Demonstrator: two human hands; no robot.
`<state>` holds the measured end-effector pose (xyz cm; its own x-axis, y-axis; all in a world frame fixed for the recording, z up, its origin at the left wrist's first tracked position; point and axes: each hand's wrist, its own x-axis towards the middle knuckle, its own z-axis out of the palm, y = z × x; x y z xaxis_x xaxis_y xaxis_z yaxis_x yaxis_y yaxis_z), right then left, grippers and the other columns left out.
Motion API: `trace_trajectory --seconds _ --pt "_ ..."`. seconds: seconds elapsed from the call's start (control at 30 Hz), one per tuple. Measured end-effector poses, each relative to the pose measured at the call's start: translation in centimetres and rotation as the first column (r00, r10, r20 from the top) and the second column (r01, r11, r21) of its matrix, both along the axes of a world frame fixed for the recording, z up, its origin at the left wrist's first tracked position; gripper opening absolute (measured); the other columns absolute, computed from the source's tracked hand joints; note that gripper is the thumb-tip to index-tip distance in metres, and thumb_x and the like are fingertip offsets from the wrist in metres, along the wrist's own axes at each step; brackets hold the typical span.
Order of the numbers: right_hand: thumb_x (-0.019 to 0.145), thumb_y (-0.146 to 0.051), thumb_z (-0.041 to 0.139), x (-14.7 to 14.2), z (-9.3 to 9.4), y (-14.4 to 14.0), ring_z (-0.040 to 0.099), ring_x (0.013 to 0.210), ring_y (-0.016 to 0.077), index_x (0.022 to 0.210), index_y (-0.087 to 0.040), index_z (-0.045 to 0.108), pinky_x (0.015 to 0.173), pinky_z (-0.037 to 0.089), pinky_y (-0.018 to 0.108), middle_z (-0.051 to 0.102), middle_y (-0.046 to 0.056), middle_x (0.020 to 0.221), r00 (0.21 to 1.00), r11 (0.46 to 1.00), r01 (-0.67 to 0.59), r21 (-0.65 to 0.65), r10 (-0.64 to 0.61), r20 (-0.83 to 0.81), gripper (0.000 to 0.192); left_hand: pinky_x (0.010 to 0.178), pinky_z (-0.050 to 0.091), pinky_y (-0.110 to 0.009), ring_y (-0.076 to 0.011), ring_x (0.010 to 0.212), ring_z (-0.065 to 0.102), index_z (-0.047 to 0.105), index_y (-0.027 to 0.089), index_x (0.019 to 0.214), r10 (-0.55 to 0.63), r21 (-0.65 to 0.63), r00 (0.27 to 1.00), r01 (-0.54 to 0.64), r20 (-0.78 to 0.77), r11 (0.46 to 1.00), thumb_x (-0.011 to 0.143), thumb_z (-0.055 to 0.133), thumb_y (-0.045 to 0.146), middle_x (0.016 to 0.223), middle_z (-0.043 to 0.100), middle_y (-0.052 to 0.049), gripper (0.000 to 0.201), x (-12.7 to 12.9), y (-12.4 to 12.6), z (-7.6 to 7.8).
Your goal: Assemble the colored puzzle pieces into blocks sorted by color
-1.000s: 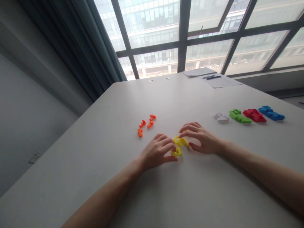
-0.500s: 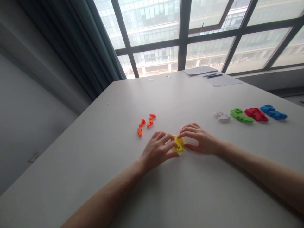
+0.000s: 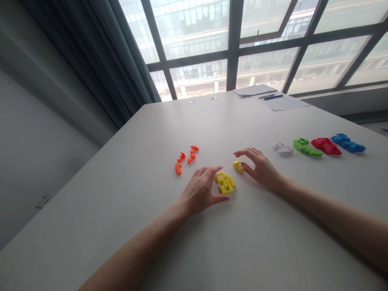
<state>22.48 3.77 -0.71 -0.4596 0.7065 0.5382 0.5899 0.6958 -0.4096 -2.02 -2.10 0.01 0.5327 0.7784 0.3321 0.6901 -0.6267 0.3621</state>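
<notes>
A cluster of joined yellow puzzle pieces (image 3: 225,183) lies on the white table (image 3: 248,242) near the middle. My left hand (image 3: 200,191) rests just left of the cluster, its thumb and forefinger bracketing it and touching its edges, fingers apart. A single small yellow piece (image 3: 238,166) lies a little farther back and to the right. My right hand (image 3: 260,167) hovers over that piece with fingers spread; the thumb is beside it. I cannot tell whether the fingers touch it.
Several orange pieces (image 3: 186,157) lie scattered to the left. A row of white (image 3: 282,149), green (image 3: 306,147), red (image 3: 325,146) and blue (image 3: 348,143) piece groups runs along the right. Papers and a pen (image 3: 273,97) sit at the far edge by the window.
My right hand has moved back and right, away from the yellow cluster, and a single yellow piece now lies apart from it. My left hand's fingers have opened around the cluster.
</notes>
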Motion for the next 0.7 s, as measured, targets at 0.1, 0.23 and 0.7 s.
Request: trace_trajectory --seconds 0.1,0.23,0.7 --pt "0.084 -0.019 0.053 0.14 -0.61 0.65 0.057 0.109 0.0275 0.112 -0.022 0.057 0.095 0.041 0.048 0.067 0.008 0.111 0.997 0.996 0.075 -0.052 -0.074 0.021 0.028 0.1 0.041 -0.046 -0.0288 0.115 0.054 0.042 0.019 0.129 -0.008 -0.018 1.0 0.008 -0.017 1.0 0.073 0.077 0.044 0.125 0.059 -0.013 0.072 0.13 0.01 0.08" --pt "0.086 -0.02 0.052 0.06 -0.81 0.77 0.059 0.104 0.0258 0.103 -0.023 0.061 0.094 0.041 0.047 0.069 0.007 0.104 0.996 0.994 0.05 -0.101 -0.042 0.079 0.02 0.101 0.039 -0.045 -0.0279 0.117 0.054 0.043 0.019 0.128 -0.018 -0.049 1.0 0.017 -0.024 0.999 0.074 0.077 0.041 0.124 0.06 -0.011 0.068 0.37 -0.04 0.22" --pt "0.093 -0.027 0.049 -0.17 -0.35 0.35 0.062 0.094 0.0229 0.097 -0.024 0.064 0.086 0.042 0.041 0.07 0.007 0.095 0.998 0.999 0.03 -0.022 -0.029 0.06 0.016 0.107 0.037 -0.046 -0.0271 0.126 0.048 0.039 0.024 0.136 -0.107 -0.128 0.992 0.116 0.072 0.985 0.083 0.067 0.042 0.136 0.053 -0.011 0.063 0.08 0.09 0.58"
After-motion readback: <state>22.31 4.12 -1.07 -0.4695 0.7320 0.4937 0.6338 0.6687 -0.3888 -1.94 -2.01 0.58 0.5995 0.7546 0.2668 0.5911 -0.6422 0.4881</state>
